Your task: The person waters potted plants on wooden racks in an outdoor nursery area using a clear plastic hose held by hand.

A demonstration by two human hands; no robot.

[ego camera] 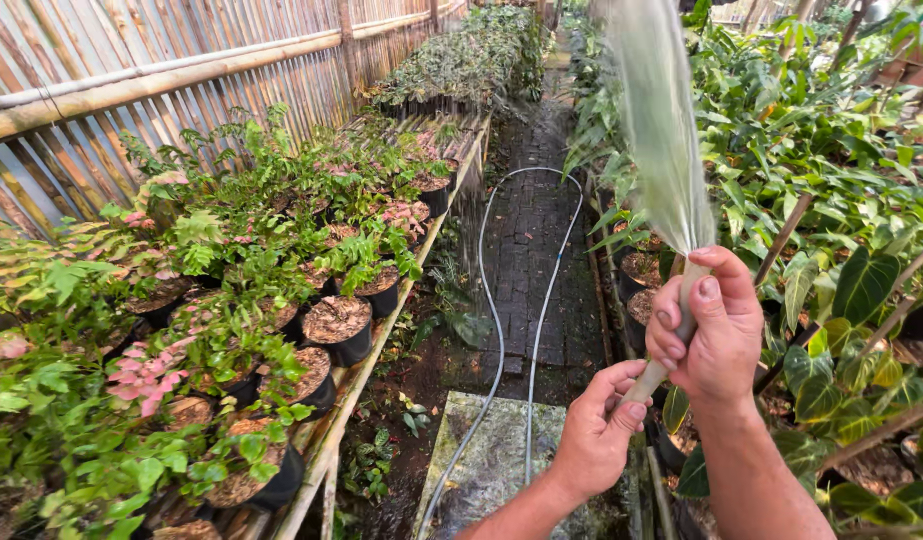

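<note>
Head view: both hands grip the hose (671,330), right hand (716,335) clamped at its tip, left hand (599,430) closed below. Water fan (661,120) sprays over the right-side plants (831,170); potted plants (281,300) on the left shelf look unsprayed. Brick path (531,250) gives narrow walking room.

Potted plants (338,322) on bamboo bench (333,440), bamboo fence (181,80), wet brick path (531,250), leafy plants (831,150)
</note>
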